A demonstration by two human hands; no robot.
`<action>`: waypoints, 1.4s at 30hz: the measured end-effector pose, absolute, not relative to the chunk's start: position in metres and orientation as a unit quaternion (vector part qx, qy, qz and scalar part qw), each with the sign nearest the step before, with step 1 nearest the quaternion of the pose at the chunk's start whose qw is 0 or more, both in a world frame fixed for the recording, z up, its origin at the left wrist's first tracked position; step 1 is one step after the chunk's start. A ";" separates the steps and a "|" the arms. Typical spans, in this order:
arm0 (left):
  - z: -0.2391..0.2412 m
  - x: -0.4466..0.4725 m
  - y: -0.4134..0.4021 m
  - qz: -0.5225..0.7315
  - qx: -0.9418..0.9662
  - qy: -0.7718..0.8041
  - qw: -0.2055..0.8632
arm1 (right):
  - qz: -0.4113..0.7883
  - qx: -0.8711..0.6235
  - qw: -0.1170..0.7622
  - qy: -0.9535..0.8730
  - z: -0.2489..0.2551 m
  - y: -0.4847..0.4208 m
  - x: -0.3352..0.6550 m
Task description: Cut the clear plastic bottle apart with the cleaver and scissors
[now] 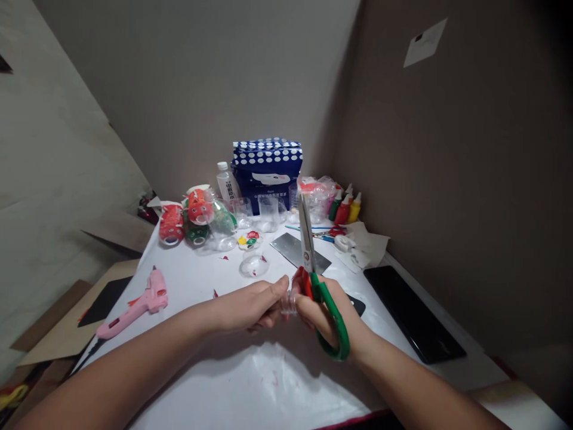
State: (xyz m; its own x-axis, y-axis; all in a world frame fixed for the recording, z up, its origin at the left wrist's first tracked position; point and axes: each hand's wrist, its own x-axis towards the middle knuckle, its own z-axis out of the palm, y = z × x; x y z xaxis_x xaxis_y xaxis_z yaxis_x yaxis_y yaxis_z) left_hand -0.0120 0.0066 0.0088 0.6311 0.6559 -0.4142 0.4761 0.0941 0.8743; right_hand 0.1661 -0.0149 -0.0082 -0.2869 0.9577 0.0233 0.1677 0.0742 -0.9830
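Scissors (307,239) with green and red handles stand blades-up over my right hand (333,304), a thumb or finger through the green loop. The fingers of that hand are also closed at the right side of a small clear ridged plastic piece (289,303), which looks like part of a bottle. My left hand (259,303) pinches the same piece from the left, its thumb on top. Both hands are above the white table, close together. Fingers and scissor handles cover much of the piece. Just beyond lies a clear round plastic piece (253,266) with red scraps.
At left lies a pink glue gun (143,301). Behind stand red decorated bottle pieces (172,224), a water bottle (227,182), clear cups (268,212), a blue bag (267,173) and paint bottles (343,210). A grey metallic sheet (298,251) and a black phone-like slab (414,313) lie right.
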 end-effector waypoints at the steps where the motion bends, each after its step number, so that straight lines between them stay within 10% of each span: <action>1: 0.009 -0.012 0.007 0.072 0.674 0.421 0.603 | 0.510 -0.459 0.385 -0.618 -0.009 -0.014 0.166; 12: 0.021 -0.013 0.005 0.028 0.692 0.471 0.546 | 0.507 -0.428 0.372 -0.649 -0.025 -0.007 0.166; 20: 0.027 -0.029 0.018 0.094 0.562 0.441 0.693 | 0.128 -0.627 0.287 -0.713 -0.035 0.036 0.214; 31: 0.030 -0.030 0.032 0.200 0.424 0.396 0.790 | 0.064 -0.678 0.229 -0.696 -0.046 0.048 0.233; 42: 0.013 -0.021 0.030 0.236 0.395 0.399 0.794 | 0.058 -0.459 0.440 -0.769 -0.024 0.014 0.183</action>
State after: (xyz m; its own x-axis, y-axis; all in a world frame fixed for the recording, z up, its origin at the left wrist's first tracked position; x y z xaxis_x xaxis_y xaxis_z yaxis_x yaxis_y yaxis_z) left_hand -0.0212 0.0299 0.0131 0.5709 0.6886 -0.4471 -0.0593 0.5777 0.8141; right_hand 0.1828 0.0142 -0.0245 -0.1910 0.7580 0.6236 0.6560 0.5712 -0.4934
